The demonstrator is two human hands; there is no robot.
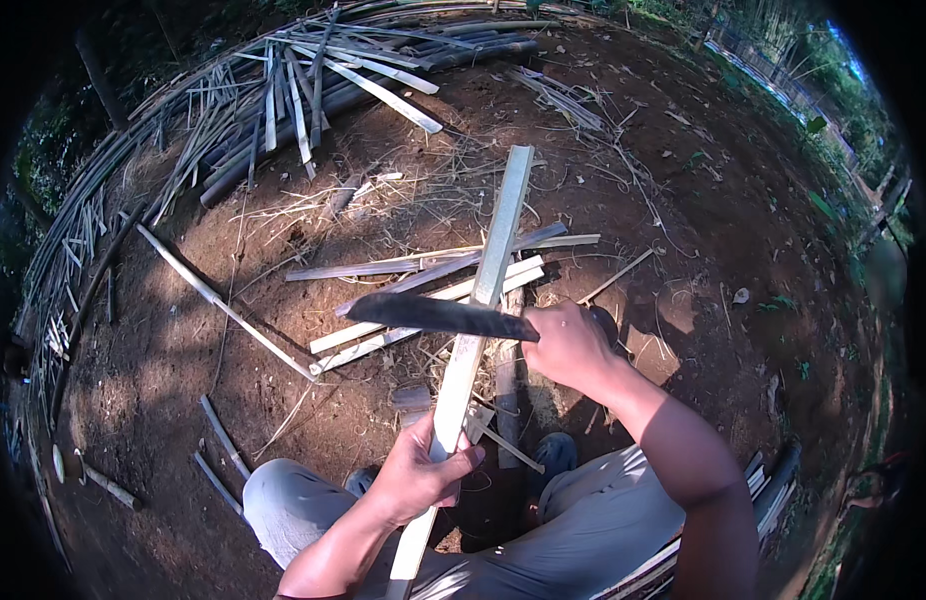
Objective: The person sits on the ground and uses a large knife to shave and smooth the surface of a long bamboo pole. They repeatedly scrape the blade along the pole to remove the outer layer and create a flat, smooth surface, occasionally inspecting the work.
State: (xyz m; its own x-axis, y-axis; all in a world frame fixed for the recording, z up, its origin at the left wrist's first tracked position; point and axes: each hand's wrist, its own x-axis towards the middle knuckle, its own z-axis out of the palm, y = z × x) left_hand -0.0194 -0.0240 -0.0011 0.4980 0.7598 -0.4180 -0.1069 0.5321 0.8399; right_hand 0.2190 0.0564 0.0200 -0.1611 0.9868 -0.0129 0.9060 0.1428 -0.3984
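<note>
A long split bamboo strip (503,225) with a pale inner face slants upward and away from me. My left hand (423,468) is closed around its lower part, thumb laid across the pale face. In my right hand (571,345) is the handle of a machete (433,313), its dark broad blade pointing left. The blade crosses over the strip near its middle; whether it touches the wood I cannot tell. Beneath it, several split bamboo pieces (383,345) lie on the ground, partly hidden by blade and strip.
A large pile of bamboo poles and splits (323,90) lies at the far left. Bamboo shavings (383,195) litter the brown soil. A thin bent stick (223,300) rests to the left. More bamboo (776,490) lies by my right leg, under my right arm.
</note>
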